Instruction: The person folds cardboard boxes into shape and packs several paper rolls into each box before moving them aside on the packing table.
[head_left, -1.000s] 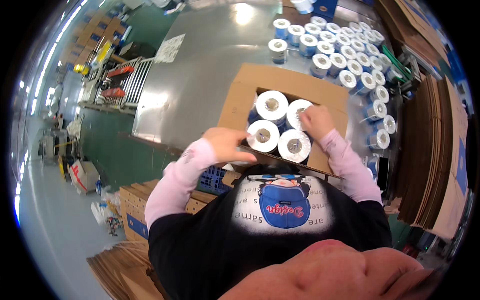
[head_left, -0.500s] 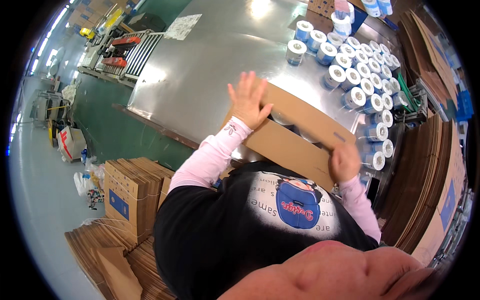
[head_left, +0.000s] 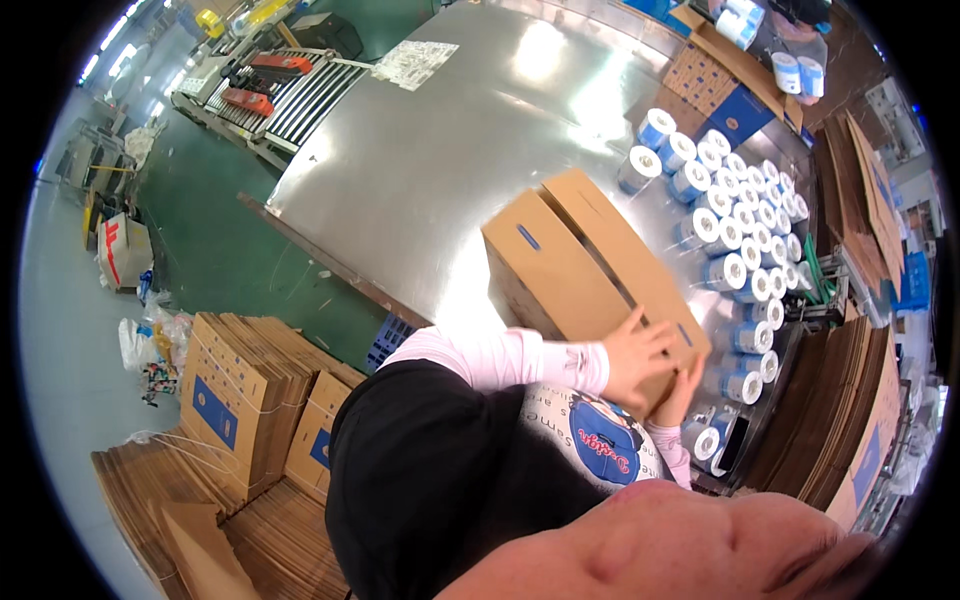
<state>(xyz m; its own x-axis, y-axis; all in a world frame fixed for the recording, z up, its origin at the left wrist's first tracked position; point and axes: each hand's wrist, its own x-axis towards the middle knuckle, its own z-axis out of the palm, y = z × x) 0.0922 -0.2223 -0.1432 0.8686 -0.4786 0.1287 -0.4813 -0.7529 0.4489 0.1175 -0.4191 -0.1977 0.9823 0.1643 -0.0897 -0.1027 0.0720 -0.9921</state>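
A brown cardboard box [head_left: 565, 275] stands turned at an angle on the metal table in front of me. Its two long top flaps are folded down, with a narrow dark gap between them. My left hand [head_left: 640, 358] lies on the flaps near the box's near right end, fingers spread. Against that same end rests my right hand [head_left: 682, 392], its fingers stretched along the cardboard and partly hidden by the left hand. Neither hand grips a loose object. What the box holds is hidden.
Many white-and-blue wrapped rolls [head_left: 722, 238] stand on the metal table [head_left: 420, 190] to the right. Flat cardboard stacks lie at the lower left [head_left: 235, 400] and right [head_left: 830, 410]. At the far right a person holds rolls beside an open carton [head_left: 740, 112]. A roller conveyor [head_left: 300, 95] is far left.
The box has turned, and its flaps now lie closer together. My left hand has moved from the far left end to the near right end, beside my right hand.
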